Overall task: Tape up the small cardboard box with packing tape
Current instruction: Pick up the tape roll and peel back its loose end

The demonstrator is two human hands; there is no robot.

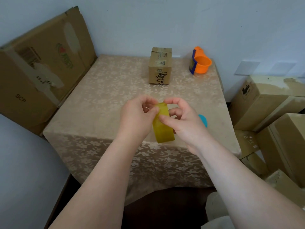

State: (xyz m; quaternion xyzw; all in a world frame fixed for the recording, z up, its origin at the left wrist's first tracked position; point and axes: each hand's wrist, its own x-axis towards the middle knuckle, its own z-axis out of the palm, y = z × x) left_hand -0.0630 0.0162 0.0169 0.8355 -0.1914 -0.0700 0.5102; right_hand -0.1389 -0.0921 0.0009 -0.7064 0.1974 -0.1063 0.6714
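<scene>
A small cardboard box (159, 66) with black lettering and old tape strips stands upright at the far middle of the table (102, 96). Well in front of it, above the table's near edge, both hands hold a yellowish roll of packing tape (163, 129) on edge. My right hand (183, 123) grips the roll with fingers through its core and thumb on the outer face. My left hand (138, 116) pinches at the roll's top edge with fingertips and thumb.
An orange and blue tape dispenser (199, 61) stands at the far right of the table. A blue round thing (203, 120) peeks out behind my right hand. Large cardboard boxes lean at the left (41, 66) and stack at the right (270, 103). The wall is close behind.
</scene>
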